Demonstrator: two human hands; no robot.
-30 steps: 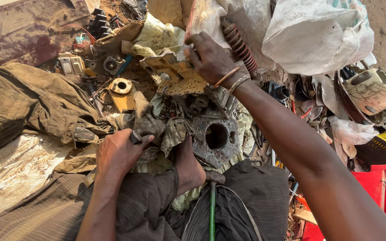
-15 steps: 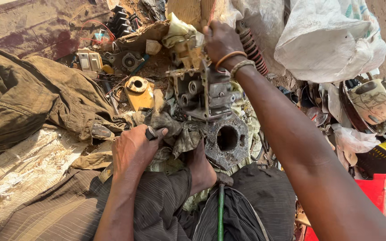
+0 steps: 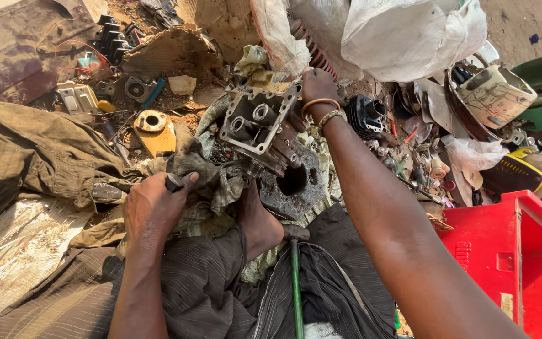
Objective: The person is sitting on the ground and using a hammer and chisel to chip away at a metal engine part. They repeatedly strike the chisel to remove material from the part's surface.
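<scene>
Olive cloth [image 3: 26, 157]: heavy, creased canvas-like fabric, heaped across the left of the frame, stained pale lower down.
White sack [image 3: 409, 31]: woven plastic, bulging, top centre to upper right, crumpled folds.
Red crate [image 3: 528, 263]: hard moulded plastic, square walls, lower right corner.
Striped trousers [image 3: 221, 289]: dark ribbed fabric over the person's knees, bottom centre.
Engine casing [image 3: 265, 122]: grey cast metal, boxy, with round bores and bolt holes, oily and gritty; tilted, centre of the frame, resting against a darker cast block with a large round hole [image 3: 293, 182].
Right hand [image 3: 315, 88]: upper centre, fingers curled over the casing's upper right edge, gripping it; two bangles at the wrist.
Left hand [image 3: 155, 204]: left of centre, closed in a fist round a small dark tool handle [image 3: 174, 183], pressed into a greasy rag [image 3: 202, 172] just beside the casing.
Green rod [image 3: 295, 289]: thin, straight, painted metal, running down between the knees.
Yellow part [image 3: 153, 130]: chipped painted metal with a round socket, upper left of centre, on the dirt.
</scene>
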